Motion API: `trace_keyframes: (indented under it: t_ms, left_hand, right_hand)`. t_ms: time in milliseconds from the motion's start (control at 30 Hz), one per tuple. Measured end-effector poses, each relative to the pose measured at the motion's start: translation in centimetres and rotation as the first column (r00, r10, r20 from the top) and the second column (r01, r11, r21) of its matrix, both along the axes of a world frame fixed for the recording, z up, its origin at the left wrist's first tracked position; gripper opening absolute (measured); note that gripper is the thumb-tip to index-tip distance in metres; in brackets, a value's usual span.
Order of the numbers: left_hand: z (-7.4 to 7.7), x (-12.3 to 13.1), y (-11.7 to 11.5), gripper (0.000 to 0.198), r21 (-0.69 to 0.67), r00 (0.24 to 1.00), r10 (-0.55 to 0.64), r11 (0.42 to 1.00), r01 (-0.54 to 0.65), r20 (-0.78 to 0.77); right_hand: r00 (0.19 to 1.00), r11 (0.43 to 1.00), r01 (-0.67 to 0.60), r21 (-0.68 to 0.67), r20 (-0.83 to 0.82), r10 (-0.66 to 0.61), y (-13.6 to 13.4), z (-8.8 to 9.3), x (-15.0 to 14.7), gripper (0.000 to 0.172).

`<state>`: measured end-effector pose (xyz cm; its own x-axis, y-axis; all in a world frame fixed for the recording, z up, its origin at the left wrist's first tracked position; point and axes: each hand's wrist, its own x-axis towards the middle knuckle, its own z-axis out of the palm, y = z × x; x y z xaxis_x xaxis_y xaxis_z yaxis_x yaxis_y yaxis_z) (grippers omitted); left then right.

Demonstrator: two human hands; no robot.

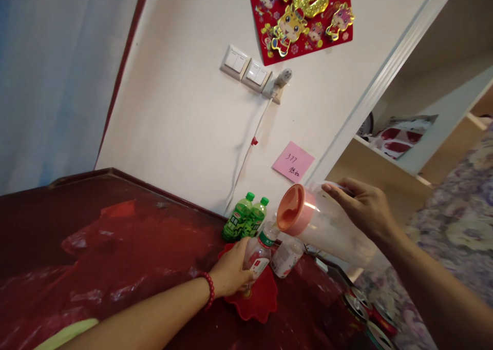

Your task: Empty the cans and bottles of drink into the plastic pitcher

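Observation:
My left hand [231, 269] is wrapped round a clear plastic bottle [259, 257] with a green, white and red label, held over a red scalloped tray [259, 305]. In my right hand [362, 209] is the handle of a see-through pitcher [335, 232] with an orange lid [295, 210]. The pitcher lies tipped toward the left, its lid close to the bottle's mouth. Whether the two touch, and whether liquid flows, I cannot make out. A clear jar [286, 257] with a pale label stands just right of the bottle.
Two green drink bottles [245, 217] stand against the wall behind the tray. Several cans [356, 309] sit at the lower right on the dark red table [146, 268]. A white cord [246, 157] hangs from the wall socket, left of a pink note [293, 161]. Shelves [389, 170] are on the right.

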<state>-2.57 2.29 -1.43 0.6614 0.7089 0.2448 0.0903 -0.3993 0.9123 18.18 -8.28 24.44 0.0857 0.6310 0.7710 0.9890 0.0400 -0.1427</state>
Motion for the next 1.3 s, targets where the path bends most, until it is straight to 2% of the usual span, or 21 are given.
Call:
trace_keyframes:
  t_ms: [200,367,567,800,1300]
  left_hand:
    - [0.0,-0.1,0.0,0.063,0.053,1.0,0.016,0.998,-0.016,-0.002]
    - [-0.1,0.0,0.1,0.068,0.067,0.999,0.03,0.997,-0.029,-0.025]
    - [0.1,-0.1,0.0,0.075,0.064,0.999,0.032,0.997,-0.031,-0.012]
    - [0.4,-0.2,-0.1,0.07,0.04,1.0,0.023,0.999,-0.022,-0.019]
    - [0.0,-0.1,0.0,0.072,0.048,1.0,0.021,0.999,-0.02,-0.008]
  right_hand:
    - [1.0,1.0,0.008,-0.006,0.003,-0.008,0.0,0.1,-0.1,0.062]
    - [1.0,1.0,0.003,0.003,0.012,-0.003,0.1,0.1,-0.1,0.062]
    - [1.0,1.0,-0.006,-0.005,0.009,0.006,0.2,0.1,-0.2,0.063]
    - [1.0,1.0,-0.02,-0.016,0.023,0.02,0.4,0.0,-0.3,0.065]
    - [0.997,0.998,-0.045,-0.053,0.058,0.048,1.0,0.0,-0.5,0.064]
